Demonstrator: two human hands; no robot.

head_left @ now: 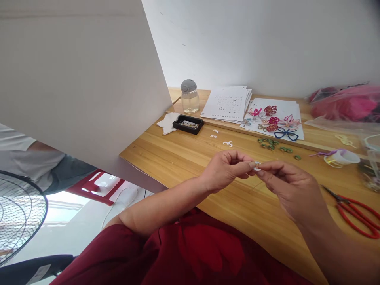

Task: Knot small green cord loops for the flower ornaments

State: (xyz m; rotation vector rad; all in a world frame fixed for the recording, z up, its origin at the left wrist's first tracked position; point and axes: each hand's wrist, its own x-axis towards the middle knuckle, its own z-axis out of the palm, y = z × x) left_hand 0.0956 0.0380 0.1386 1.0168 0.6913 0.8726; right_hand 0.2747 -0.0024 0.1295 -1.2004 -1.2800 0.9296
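Between my two hands is a small white curved piece (257, 166), like a paper crescent or ring, held above the wooden table. My left hand (227, 170) pinches its left side between thumb and forefinger. On the other side, the fingertips of my right hand (292, 184) close on it too; they hide part of its shape. Similar white crescents (227, 143) lie on the table beyond my left hand. Several small green looped pieces (267, 143) are farther back. Red-handled scissors (353, 211) rest to the right of my right hand.
Along the back stand a lidded bottle (190, 97), a black tray (188, 124) on white tissue (168, 122), stacked paper sheets (224, 99) and colourful looped flowers (273, 120). At right are a white spool (341, 157) and a pink bag (347, 105). A partition (89, 71) rises at left.
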